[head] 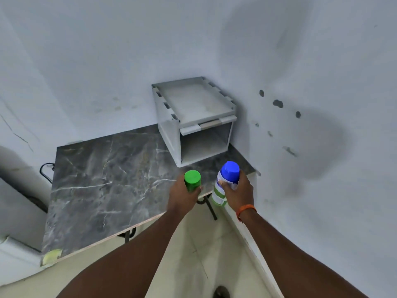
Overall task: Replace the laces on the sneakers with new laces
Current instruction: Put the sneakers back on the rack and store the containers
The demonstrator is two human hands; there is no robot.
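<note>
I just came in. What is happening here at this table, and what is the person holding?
A person stands at the near right corner of a dark grey marble-patterned table, holding one can in each hand. The left hand grips a green can with a green cap. The right hand, with an orange wristband, grips a white can with a blue cap. A white metal shelf box stands in the table's far corner. No sneakers or laces are in view.

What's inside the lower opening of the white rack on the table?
Through the opening of the white rack only its bare floor and back wall show; no object is visible there. Its left side panel hides the inner left corner.
</note>
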